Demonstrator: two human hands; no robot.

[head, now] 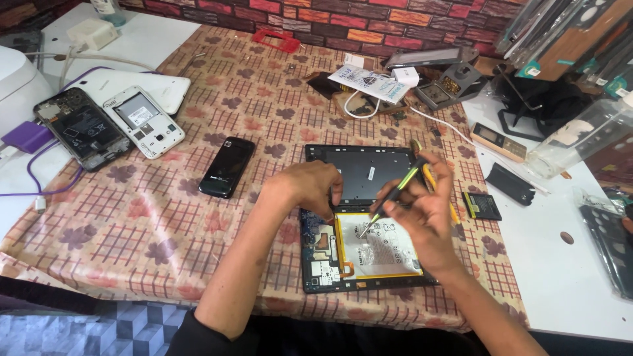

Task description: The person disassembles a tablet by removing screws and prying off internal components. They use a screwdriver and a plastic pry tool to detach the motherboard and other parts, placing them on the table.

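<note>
Head view: screwdriver (397, 191) in right hand (425, 214), tip down-left toward tablet (362, 171).

I see a tablecloth (151, 217) patterned in a tan and red-brown plaid, scattered with dull purple-brown flower shapes. On it, near the middle, lies an opened tablet (359, 217) with a black frame, a blue circuit board on its left side, and a silver-white battery (379, 247) edged in yellow-orange. The screwdriver (395, 193) over it is black with a yellow-green stripe. To the left sits a glossy black phone (227, 166), and farther left a white phone shell (143, 121) beside a dark opened phone (82, 128). A purple cable (46, 188) curves at the far left. The far wall (369, 16) shows red, orange and dark brown bricks. A bright red frame (275, 40) lies near that wall. The right table surface (560, 277) is plain white.
</note>
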